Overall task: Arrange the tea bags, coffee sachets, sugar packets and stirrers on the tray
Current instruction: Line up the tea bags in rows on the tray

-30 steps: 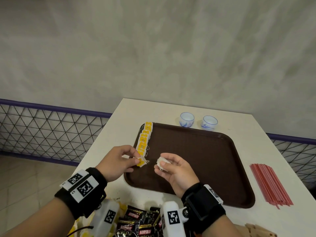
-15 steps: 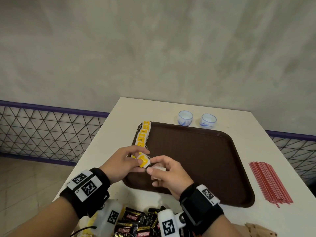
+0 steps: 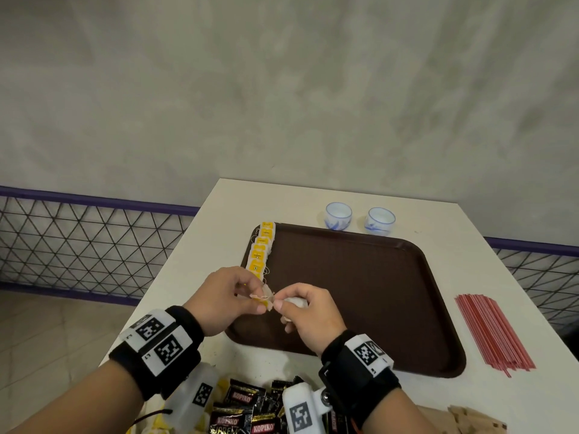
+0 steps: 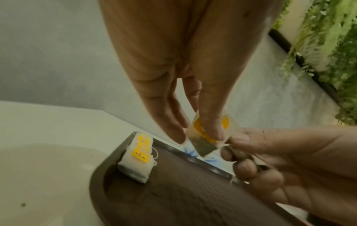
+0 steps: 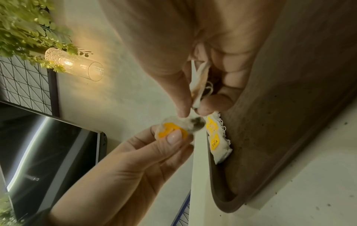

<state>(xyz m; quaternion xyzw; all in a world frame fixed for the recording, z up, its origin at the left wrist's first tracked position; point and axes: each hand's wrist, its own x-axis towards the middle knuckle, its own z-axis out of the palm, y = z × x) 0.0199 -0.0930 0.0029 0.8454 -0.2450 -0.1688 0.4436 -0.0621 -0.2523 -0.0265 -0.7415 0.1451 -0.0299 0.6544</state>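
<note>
Tea bag (image 3: 265, 298) with a yellow tag hangs above the tray's (image 3: 360, 296) near left corner, pinched in the grip of the left hand (image 3: 221, 300), thumb and fingers clamped on its paper. The right hand (image 3: 308, 313), just beside it and also above the tray, has its grip closed on a bunch of more tea bags (image 3: 294, 303) tucked in the palm. A row of tea bags (image 3: 261, 250) lies along the tray's left rim, from the far corner toward the hands; the rest of the brown tray floor is bare. Two small cups (image 3: 338, 215) stand just past the tray's far edge. Red stirrers (image 3: 492, 332) lie right of the tray, near the table (image 3: 203, 245) edge. Black coffee sachets (image 3: 247, 408) are heaped nearer than the tray. Left of the table a mesh fence (image 3: 78, 242) runs below a grey wall.
</note>
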